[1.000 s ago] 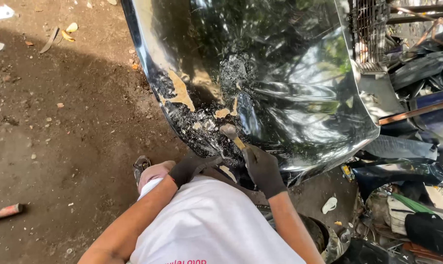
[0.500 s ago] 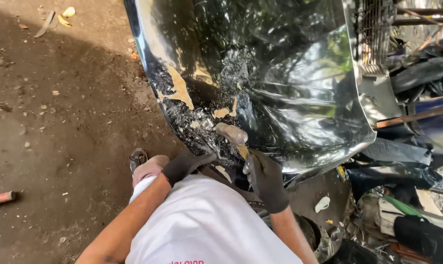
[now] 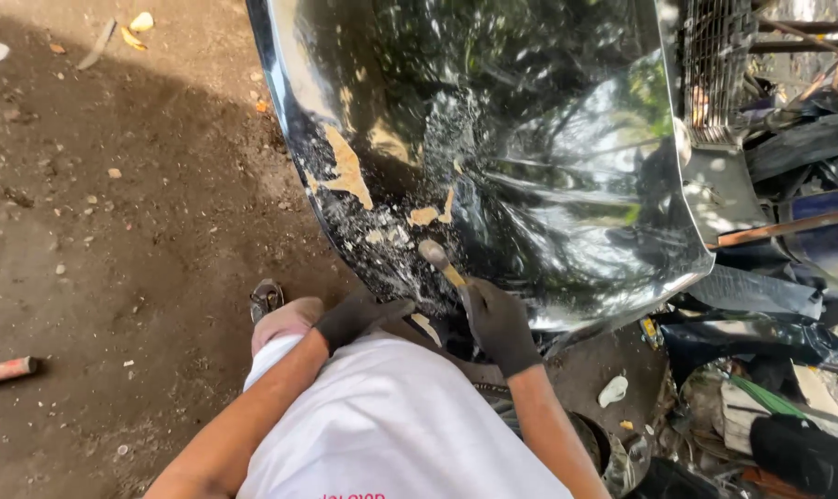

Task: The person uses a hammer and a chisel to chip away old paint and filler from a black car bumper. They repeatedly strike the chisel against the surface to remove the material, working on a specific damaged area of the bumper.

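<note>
The hammer (image 3: 444,265) is in my right hand (image 3: 498,325), its head laid against the chipped lower edge of the glossy black car panel (image 3: 548,176), where pale filler patches (image 3: 349,174) show through flaked paint. My right grip is closed around the handle, dark glove on. My left hand (image 3: 361,315), gloved too, lies flat with fingers stretched toward the panel's lower edge; its grip has hold of nothing that I can see. The panel leans over the dirt ground (image 3: 114,231). A metal grille (image 3: 715,69) stands at the upper right, and a reddish stick (image 3: 3,371) lies far left.
</note>
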